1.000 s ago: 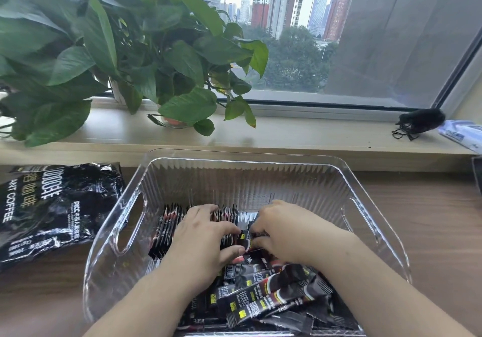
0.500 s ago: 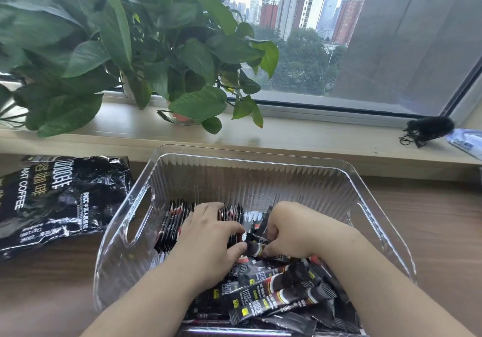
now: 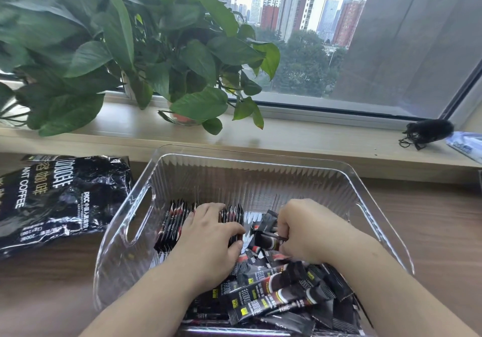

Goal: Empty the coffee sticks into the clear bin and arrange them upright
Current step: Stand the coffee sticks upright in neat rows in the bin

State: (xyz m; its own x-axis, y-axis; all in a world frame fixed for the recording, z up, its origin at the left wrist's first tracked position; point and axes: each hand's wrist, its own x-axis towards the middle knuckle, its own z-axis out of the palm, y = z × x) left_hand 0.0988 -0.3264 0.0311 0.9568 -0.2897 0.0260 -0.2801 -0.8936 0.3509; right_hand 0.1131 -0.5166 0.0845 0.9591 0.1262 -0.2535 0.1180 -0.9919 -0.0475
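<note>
On the counter (image 3: 430,232), the clear bin (image 3: 260,157) holds every stick I can see. The flattened coffee bag (image 3: 60,201) beside it looks emptied. Most sticks lie in a loose heap (image 3: 281,297) at the bin's near end, so I'd judge the sorting well under half done. The left hand (image 3: 208,242) clasps a short upright row (image 3: 173,222). Just beside it, the right hand (image 3: 310,229) pinches one stick (image 3: 266,240).

On the black bag (image 3: 62,201) left of the clear bin (image 3: 260,158) you can read "ANT COFFEE" in white, the gold characters "咖啡" beside it, and a small white "PICC" lower down; its finer print is too small to make out. Inside the bin, at its near end, the loose sticks (image 3: 273,295) show you "COFFEE" in small white letters.
</note>
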